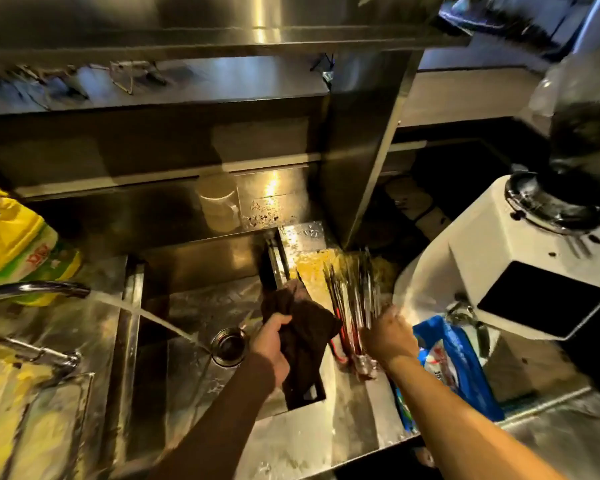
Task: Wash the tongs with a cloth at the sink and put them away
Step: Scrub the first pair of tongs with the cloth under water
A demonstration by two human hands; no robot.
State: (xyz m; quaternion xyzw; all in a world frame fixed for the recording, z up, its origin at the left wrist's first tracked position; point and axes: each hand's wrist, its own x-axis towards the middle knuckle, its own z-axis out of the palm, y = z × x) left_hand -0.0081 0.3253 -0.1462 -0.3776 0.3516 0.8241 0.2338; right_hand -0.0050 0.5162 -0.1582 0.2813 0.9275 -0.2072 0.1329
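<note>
Steel counter w/ steel backsplash; dim warm light, maybe overhead.

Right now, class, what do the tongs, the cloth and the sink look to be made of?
Tongs: apparently shiny metal, bright streaks, blurred; red near the handle.
Cloth: soft dark brown fabric, matt, hanging in folds.
Sink: probably stainless steel, brushed, wet, reflecting light.
</note>
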